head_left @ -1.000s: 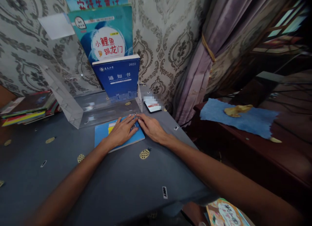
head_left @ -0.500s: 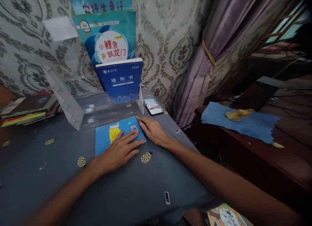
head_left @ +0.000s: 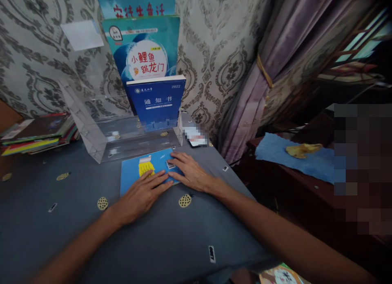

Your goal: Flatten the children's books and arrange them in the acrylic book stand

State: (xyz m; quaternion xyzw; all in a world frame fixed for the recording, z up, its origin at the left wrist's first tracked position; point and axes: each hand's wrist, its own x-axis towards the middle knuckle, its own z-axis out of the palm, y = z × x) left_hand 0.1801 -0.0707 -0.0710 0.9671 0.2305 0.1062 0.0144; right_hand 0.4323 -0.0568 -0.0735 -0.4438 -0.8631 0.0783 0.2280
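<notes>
A light-blue book (head_left: pixel 130 171) with a yellow patch and a barcode lies flat on the dark grey tablecloth. My left hand (head_left: pixel 146 191) rests on its lower part, fingers stretched out and apart. On the book's right side lies my right hand (head_left: pixel 191 171), its fingers extended over the cover and partly hiding the barcode. Neither hand grips anything. Just behind the book stands a clear acrylic rack (head_left: pixel 94 147). A dark-blue book (head_left: pixel 161 104) and a teal book (head_left: pixel 141 35) stand upright in it, one behind the other.
A stack of books (head_left: pixel 39 133) lies at the far left. A phone (head_left: pixel 196 137) lies right of the rack. Beyond the table's right edge are a purple curtain (head_left: pixel 245 108) and a blue cloth (head_left: pixel 269 153) on dark-red furniture. Another book (head_left: pixel 281 276) shows low at the right.
My right hand has moved from beside the book's right edge onto its cover. My left hand has slid slightly left and down. The view has shifted a little.
</notes>
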